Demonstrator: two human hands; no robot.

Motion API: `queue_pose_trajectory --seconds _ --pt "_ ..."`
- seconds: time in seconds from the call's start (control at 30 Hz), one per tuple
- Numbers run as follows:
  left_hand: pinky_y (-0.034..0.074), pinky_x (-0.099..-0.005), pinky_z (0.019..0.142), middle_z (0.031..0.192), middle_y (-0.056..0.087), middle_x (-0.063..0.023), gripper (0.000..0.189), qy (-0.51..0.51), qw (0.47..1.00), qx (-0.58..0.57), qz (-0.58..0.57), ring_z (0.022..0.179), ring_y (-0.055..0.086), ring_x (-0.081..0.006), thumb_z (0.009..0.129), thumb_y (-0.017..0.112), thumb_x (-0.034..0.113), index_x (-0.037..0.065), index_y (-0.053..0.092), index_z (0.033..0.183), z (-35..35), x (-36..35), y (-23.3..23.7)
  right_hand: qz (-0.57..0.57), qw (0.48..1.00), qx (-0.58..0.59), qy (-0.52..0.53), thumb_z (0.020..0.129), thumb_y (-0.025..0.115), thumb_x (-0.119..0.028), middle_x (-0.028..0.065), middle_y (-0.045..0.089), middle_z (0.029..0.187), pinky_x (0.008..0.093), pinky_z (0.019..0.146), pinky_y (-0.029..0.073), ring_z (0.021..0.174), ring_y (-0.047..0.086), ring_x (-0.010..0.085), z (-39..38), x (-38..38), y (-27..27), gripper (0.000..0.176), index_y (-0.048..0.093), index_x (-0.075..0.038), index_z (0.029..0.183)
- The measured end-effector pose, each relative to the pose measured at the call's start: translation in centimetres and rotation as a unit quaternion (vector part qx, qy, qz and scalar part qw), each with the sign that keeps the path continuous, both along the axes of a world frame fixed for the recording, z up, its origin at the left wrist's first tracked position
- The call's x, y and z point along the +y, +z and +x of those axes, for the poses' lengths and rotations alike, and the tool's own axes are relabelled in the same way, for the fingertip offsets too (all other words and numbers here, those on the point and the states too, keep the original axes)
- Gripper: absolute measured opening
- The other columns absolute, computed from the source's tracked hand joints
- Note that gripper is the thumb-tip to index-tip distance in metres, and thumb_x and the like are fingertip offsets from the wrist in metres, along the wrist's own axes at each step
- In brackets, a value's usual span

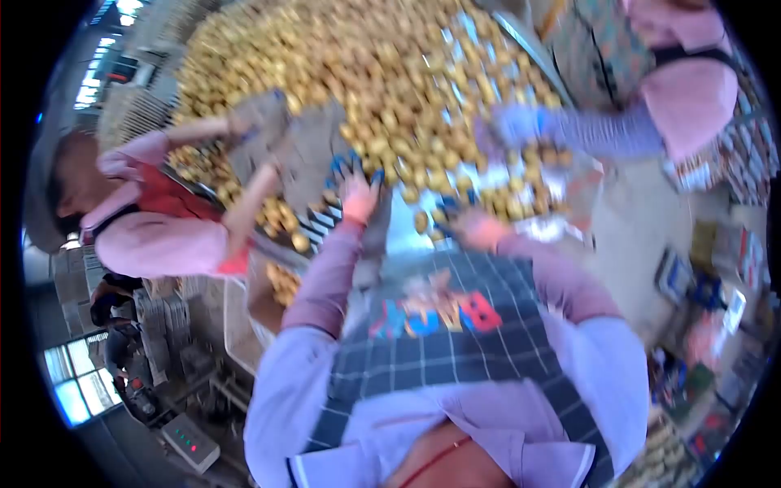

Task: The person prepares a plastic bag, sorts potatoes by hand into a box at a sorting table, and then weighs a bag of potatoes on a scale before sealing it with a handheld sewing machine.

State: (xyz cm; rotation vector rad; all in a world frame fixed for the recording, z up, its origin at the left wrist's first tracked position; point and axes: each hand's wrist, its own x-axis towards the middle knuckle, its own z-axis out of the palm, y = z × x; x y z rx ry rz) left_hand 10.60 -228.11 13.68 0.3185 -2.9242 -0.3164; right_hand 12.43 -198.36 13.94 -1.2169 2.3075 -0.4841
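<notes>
A large heap of round, yellow-brown produce (382,73), perhaps potatoes, covers the sorting surface in front of me. My left hand (358,198) has dark blue covered fingertips, which are spread at the near edge of the heap beside a dark slatted strip (319,221). It appears to hold nothing. My right hand (478,228) reaches in from the other side, blurred, its dark blue fingertips apart over several loose pieces. Between my hands lies a pale, shiny part of the surface (407,220). Both my forearms wear purple sleeves.
At the left, a person in pink (163,240) reaches over the heap with brown cloth-like material (311,150). Across from me at right, another person's purple-sleeved arm (602,130) extends into the produce. A pale crate (236,325) stands low left, near a control box (191,442).
</notes>
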Motion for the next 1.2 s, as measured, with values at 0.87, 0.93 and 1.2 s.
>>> queue_pose_trajectory --seconds 0.87,0.93,1.2 --pt "0.045 -0.04 0.098 0.127 0.055 -0.0132 0.042 0.138 0.461 0.007 0.876 0.114 0.055 -0.0267 0.097 0.048 0.027 -0.001 0.05 0.128 9.0 8.1 1.2 0.077 0.979 0.061 -0.176 0.081 0.059 -0.024 0.0165 0.066 0.108 0.0427 0.086 0.049 0.101 0.063 0.0322 -14.3 -10.2 -1.2 0.045 0.054 -0.016 0.125" --pt "0.043 -0.0415 0.101 0.131 0.052 -0.0141 0.046 0.219 0.236 -0.038 0.946 0.119 0.052 -0.0295 0.098 0.046 0.032 0.0 0.047 0.131 10.2 7.6 0.8 0.069 0.978 0.049 -0.192 0.081 0.06 -0.029 0.0166 0.066 0.106 0.0426 0.084 0.049 0.098 0.063 0.0326 -14.0 -10.1 -1.0 0.044 0.055 -0.014 0.122" --pt "0.047 -0.0294 0.076 0.113 0.061 -0.0097 0.034 0.083 0.16 0.002 0.984 0.093 0.058 -0.0192 0.097 0.046 0.025 0.008 0.053 0.125 15.8 2.5 -0.5 -0.159 0.964 -0.209 0.033 0.085 0.063 -0.034 0.0185 0.063 0.109 0.0407 0.088 0.048 0.099 0.062 0.0338 -2.8 -9.0 5.3 0.05 0.053 -0.013 0.129"
